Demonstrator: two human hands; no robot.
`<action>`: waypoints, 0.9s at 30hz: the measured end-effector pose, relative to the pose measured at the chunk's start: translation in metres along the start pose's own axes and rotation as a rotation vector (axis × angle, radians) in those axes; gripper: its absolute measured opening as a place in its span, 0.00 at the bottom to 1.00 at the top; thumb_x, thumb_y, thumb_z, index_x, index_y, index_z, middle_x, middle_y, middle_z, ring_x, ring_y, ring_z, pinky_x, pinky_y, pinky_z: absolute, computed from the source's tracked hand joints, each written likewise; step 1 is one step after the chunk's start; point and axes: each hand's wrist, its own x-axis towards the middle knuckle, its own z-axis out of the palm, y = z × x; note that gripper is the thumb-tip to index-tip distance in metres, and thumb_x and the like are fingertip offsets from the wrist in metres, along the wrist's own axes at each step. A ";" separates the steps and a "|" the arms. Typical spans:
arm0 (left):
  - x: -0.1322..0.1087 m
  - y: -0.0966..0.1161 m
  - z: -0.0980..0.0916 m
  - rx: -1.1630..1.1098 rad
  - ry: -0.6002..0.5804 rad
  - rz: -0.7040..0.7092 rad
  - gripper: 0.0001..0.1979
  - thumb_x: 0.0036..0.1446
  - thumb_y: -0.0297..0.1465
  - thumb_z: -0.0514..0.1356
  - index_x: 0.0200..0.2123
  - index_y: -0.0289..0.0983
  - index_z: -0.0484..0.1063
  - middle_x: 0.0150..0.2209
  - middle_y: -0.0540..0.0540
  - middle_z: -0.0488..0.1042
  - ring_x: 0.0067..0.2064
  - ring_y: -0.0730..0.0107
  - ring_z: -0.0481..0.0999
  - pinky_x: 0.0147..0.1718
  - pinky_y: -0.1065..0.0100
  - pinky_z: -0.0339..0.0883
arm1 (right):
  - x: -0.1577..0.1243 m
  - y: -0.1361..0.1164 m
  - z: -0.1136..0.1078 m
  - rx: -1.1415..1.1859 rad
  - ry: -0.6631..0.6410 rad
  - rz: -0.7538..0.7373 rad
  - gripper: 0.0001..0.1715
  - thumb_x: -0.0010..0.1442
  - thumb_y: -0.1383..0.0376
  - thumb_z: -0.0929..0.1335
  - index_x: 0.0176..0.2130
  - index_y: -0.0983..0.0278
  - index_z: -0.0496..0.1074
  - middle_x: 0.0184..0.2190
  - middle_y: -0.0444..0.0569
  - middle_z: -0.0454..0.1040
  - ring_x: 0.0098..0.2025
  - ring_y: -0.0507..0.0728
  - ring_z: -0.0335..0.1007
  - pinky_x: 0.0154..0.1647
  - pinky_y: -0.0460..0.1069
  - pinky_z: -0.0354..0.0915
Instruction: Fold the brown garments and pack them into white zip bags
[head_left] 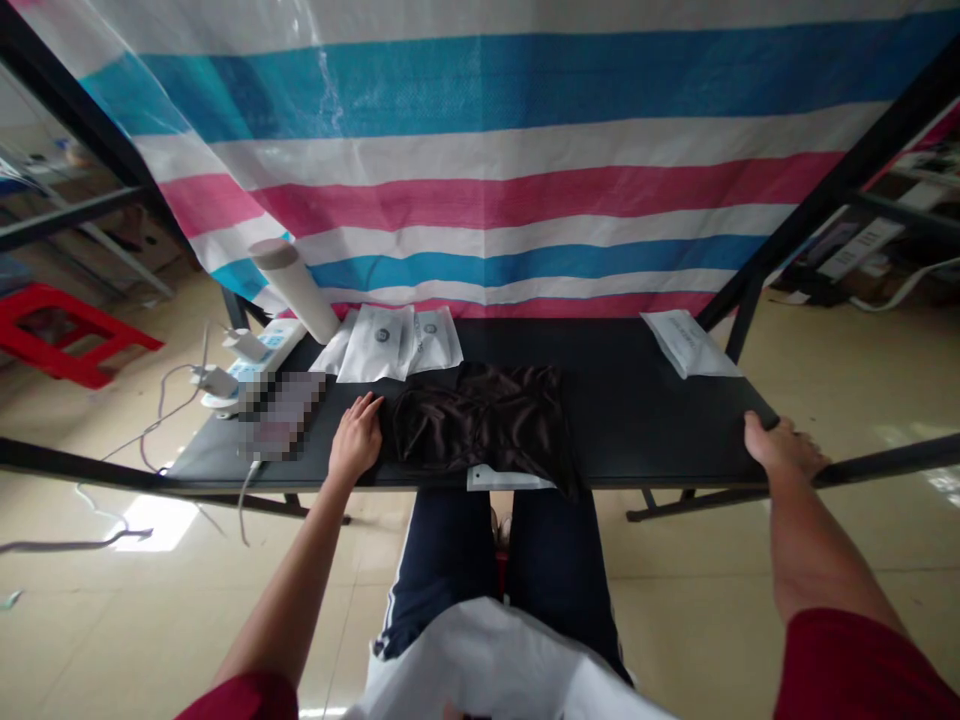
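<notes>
Though opaque, packets (375,357) near cloth (517,425).

Soft light, glare on floor (154,522), stretched edges

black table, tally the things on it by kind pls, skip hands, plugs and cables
White packets: 4 visible (3 overlapping at left, 1 at right)
Dark cloth: 1
White flat piece, partly under the cloth: 1
Pale bottle: 1
Power strip: 1
Pixelated phone-like item: 1
Total: 9
</notes>
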 end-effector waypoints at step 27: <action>0.030 0.105 -0.047 -0.421 -0.101 -0.100 0.16 0.57 0.44 0.56 0.29 0.38 0.68 0.25 0.51 0.69 0.28 0.70 0.69 0.28 0.70 0.60 | 0.002 -0.003 0.005 -0.026 0.034 0.015 0.47 0.62 0.42 0.53 0.64 0.72 0.58 0.60 0.77 0.61 0.62 0.78 0.56 0.59 0.69 0.46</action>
